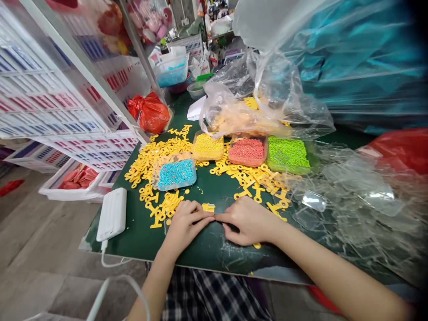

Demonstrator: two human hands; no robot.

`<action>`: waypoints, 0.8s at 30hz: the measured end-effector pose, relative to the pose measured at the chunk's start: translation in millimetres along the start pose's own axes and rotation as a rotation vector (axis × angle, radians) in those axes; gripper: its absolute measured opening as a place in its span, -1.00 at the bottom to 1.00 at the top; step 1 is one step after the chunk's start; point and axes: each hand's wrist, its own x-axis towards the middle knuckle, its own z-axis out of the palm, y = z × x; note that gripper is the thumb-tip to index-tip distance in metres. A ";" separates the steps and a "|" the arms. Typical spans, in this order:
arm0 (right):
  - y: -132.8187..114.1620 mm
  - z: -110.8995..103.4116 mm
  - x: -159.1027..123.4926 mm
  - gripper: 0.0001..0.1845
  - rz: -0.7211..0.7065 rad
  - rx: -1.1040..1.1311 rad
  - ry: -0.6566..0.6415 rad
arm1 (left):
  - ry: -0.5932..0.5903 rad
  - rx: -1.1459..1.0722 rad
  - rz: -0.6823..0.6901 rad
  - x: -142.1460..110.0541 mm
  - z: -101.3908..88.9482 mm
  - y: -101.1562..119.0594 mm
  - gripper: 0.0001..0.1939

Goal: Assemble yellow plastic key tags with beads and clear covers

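Observation:
My left hand (pixel 186 223) and my right hand (pixel 249 218) meet at the fingertips near the front of the green table. Just beyond the fingertips shows a small yellow plastic piece (pixel 209 207) with a bit of blue on it. The left fingers are closed against it, and its lower part is hidden. On the right, the index finger reaches to the left fingertips while the other fingers curl in; whether it pinches anything is hidden. Loose yellow plastic pieces (pixel 167 204) lie left of my hands, and more yellow pieces (pixel 245 176) lie beyond.
Tubs of blue beads (pixel 177 174), yellow beads (pixel 209 147), red beads (pixel 246 152) and green beads (pixel 288 152) stand behind my hands. Clear plastic pieces (pixel 361 205) pile up at right. A white power bank (pixel 113 214) with a cable lies at the left edge.

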 end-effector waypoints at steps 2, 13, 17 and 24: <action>-0.4 3.6 -0.2 -0.69 0.000 -0.002 0.000 | 0.001 0.026 0.026 0.1 0.4 -1.1 -0.76; 0.1 11.9 0.2 -0.71 -0.005 0.016 -0.016 | -0.039 0.075 0.040 -1.7 -4.6 -0.4 -0.79; 0.2 11.9 -0.6 -0.71 -0.007 0.000 -0.005 | -0.019 0.054 0.036 -1.7 -4.6 -1.7 -0.82; -1.7 7.7 -1.1 -0.68 0.007 -0.020 -0.024 | 0.124 0.017 -0.037 -6.6 -4.8 -7.9 -0.73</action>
